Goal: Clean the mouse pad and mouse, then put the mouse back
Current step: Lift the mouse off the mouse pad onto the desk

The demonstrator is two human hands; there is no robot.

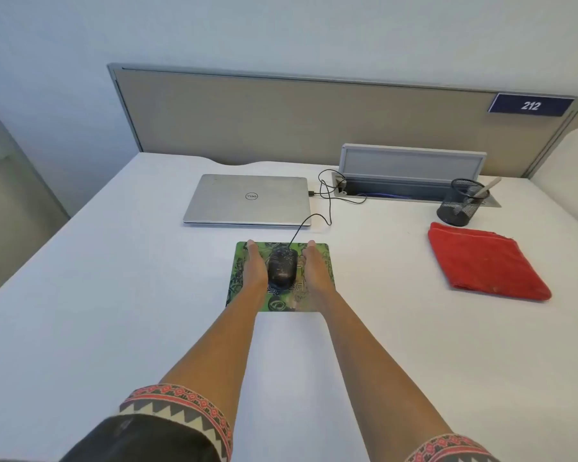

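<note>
A black wired mouse (282, 269) sits in the middle of a green patterned mouse pad (281, 303) on the white desk. My left hand (256, 266) lies flat on the pad just left of the mouse, fingers straight and pointing away from me. My right hand (316, 268) lies the same way just right of the mouse. Both hands flank the mouse closely; whether they touch its sides I cannot tell. A folded red cloth (484, 261) lies on the desk far to the right, apart from both hands.
A closed silver laptop (247, 200) lies behind the pad, and the mouse cable (327, 208) loops to its right side. A black mesh pen cup (461, 203) stands behind the cloth by an open cable tray (411, 188). A beige partition (281, 118) bounds the desk's back.
</note>
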